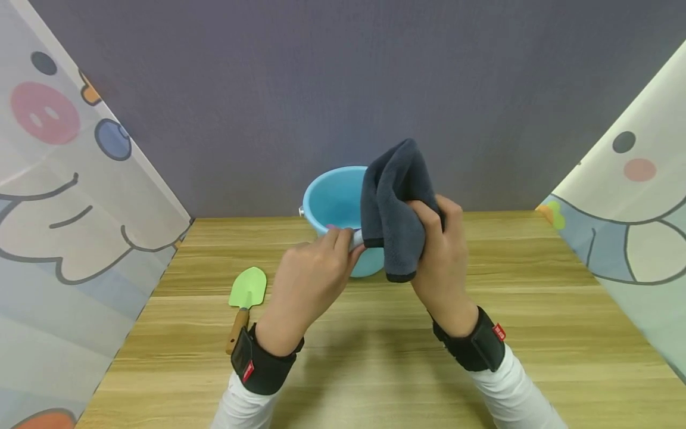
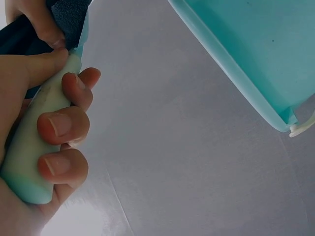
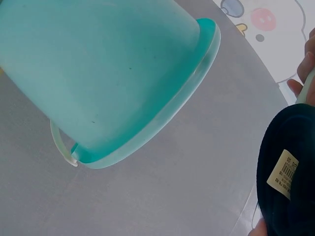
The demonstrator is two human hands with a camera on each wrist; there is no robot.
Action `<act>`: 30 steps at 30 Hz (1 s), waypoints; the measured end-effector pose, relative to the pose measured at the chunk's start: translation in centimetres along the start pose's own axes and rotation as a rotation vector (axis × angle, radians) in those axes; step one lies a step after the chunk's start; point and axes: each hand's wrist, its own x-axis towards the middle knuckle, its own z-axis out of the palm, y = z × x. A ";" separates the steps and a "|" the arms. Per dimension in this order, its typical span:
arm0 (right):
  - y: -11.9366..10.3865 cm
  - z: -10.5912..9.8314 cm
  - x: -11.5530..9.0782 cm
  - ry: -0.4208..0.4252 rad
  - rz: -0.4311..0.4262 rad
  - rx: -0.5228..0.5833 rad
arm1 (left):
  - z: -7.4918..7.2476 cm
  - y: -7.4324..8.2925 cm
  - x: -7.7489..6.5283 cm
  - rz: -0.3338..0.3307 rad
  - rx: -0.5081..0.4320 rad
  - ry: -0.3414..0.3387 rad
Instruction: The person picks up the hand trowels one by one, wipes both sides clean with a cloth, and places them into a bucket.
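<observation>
My left hand [image 1: 313, 277] grips a pale handle [image 2: 42, 115] with a teal end, its fingers curled round it in the left wrist view. A dark grey cloth [image 1: 399, 220] with a black edge covers the far part of this handled thing, so its kind is hidden; a light blue strip [image 2: 84, 32] of it shows beside the cloth. My right hand [image 1: 442, 256] holds the cloth bunched around that part. In the right wrist view a white label [image 3: 283, 173] shows on the cloth. Both hands are above the table, in front of a light blue bucket [image 1: 337, 196].
On the wooden table [image 1: 536, 298], a small green shovel [image 1: 249, 288] with a wooden handle lies left of my left hand. The bucket stands at the table's back, near a grey upright panel [image 1: 268, 107]. Panels with cartoon prints [image 1: 632, 214] flank both sides.
</observation>
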 end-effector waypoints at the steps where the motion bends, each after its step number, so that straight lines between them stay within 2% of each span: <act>1: 0.0 0.0 0.0 0.006 -0.001 -0.002 | 0.0 0.0 0.0 -0.003 0.002 0.000; 12: 0.5 -0.3 0.5 0.015 0.036 0.022 | 0.3 -0.4 0.1 -0.008 0.005 0.028; 30: 0.9 -0.7 0.9 0.032 0.096 0.048 | 0.2 -0.8 -0.1 -0.028 0.014 0.029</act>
